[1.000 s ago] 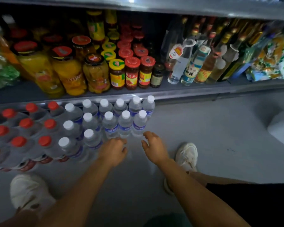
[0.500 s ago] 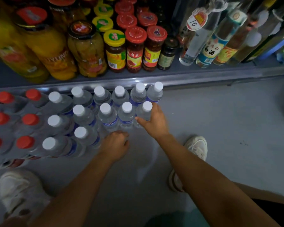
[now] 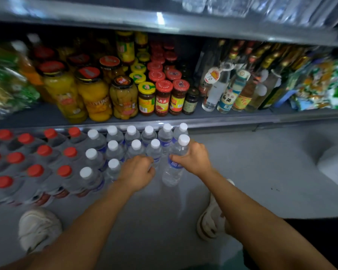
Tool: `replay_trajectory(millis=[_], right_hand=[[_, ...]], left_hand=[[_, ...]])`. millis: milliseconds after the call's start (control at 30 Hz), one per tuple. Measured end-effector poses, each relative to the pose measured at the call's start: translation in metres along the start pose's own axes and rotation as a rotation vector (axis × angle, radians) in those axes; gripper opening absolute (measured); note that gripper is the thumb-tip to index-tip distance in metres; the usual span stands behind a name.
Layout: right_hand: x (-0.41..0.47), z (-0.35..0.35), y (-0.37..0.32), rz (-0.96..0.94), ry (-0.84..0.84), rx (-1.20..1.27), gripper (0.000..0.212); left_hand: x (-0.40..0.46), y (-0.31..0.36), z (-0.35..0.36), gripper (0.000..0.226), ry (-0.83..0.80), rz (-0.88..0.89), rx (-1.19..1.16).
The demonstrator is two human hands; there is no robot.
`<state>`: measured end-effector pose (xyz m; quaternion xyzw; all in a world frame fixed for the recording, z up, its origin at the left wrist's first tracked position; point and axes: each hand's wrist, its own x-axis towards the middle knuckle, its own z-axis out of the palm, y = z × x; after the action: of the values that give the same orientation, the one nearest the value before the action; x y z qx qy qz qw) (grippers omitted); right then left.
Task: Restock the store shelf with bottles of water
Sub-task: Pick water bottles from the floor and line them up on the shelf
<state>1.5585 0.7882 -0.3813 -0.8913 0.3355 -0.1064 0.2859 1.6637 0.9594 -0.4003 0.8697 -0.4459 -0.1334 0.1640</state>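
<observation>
1. White-capped water bottle (image 3: 175, 158) was in my right hand (image 3: 195, 159), fingers curled round its middle; it sat tilted at the right edge of the group, its base over the grey floor (image 3: 261, 172).
2. My left hand (image 3: 138, 171) was curled at the front of the group of white-capped bottles (image 3: 125, 147). I could not tell whether it gripped a bottle there or only rested against them.
3. That group stood on the floor in rows, right in front of the lowest shelf (image 3: 232, 118).
4. To its left, touching it, I saw the red-capped bottles (image 3: 37, 158) in shrink-wrapped packs.
5. On the shelf behind stood jars of yellow fruit (image 3: 95, 94), smaller red-lidded jars (image 3: 163, 98) beside them, then glass bottles (image 3: 228, 90) leaning to the right, with bright packets (image 3: 320, 84) at the far right.
6. Both of my white shoes showed on the floor: one (image 3: 38, 229) at lower left, one (image 3: 211, 221) partly hidden behind my right forearm.
</observation>
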Motion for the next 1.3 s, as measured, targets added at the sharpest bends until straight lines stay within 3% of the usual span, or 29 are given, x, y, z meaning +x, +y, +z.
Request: replay_trajectory(millis=[100,433,633,933,1300], right_hand=[[-0.006,-0.039,-0.040,-0.081,0.038,0.002,0.054],[-0.007,-0.168,-0.200,-0.421,0.148,0.082,0.026],[0.017,-0.215,-0.292,-0.558,0.198,0.114,0.024],[0.119,-0.241,-0.392,-0.699,0.296,0.160,0.056],[0.268,-0.186,-0.474,-0.777,0.296,0.069,0.067]], left_hand=[[-0.010,0.010,-0.042,0.018,0.075,0.039,0.028],[-0.038,0.037,-0.209,0.021,0.438,0.108,0.220],[-0.037,0.031,-0.309,0.026,0.590,0.076,0.267],[0.033,-0.019,-0.419,0.029,0.675,0.017,0.329],[0.109,-0.097,-0.442,0.029,0.590,-0.062,0.344]])
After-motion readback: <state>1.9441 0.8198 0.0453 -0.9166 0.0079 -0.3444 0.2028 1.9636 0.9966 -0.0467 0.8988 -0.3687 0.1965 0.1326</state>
